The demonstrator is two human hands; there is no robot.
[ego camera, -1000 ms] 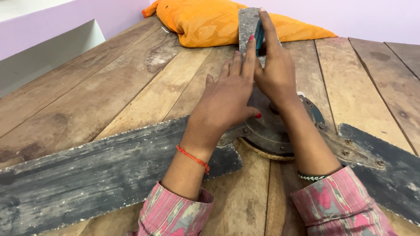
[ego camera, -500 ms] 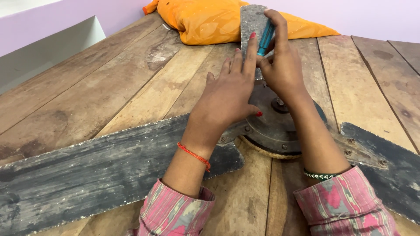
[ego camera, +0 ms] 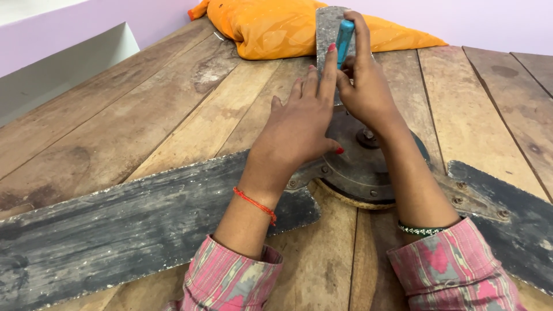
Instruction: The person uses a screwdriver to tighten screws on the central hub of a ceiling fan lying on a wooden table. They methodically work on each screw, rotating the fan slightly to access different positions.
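A dusty grey ceiling fan lies on a wooden table, its round motor hub in the middle. One blade runs to the lower left, another to the right, a third points away. My right hand grips a blue-handled tool, its handle upright over the far blade. My left hand lies flat with fingers spread by the hub, index finger raised beside the tool. The tool's tip is hidden behind my fingers.
An orange cushion lies at the table's far edge, just behind the far blade. A pale lilac wall with a white ledge runs along the left side.
My right hand has shifted slightly, and more of the blue tool handle now shows above my fingers. My left hand stays pressed by the hub.
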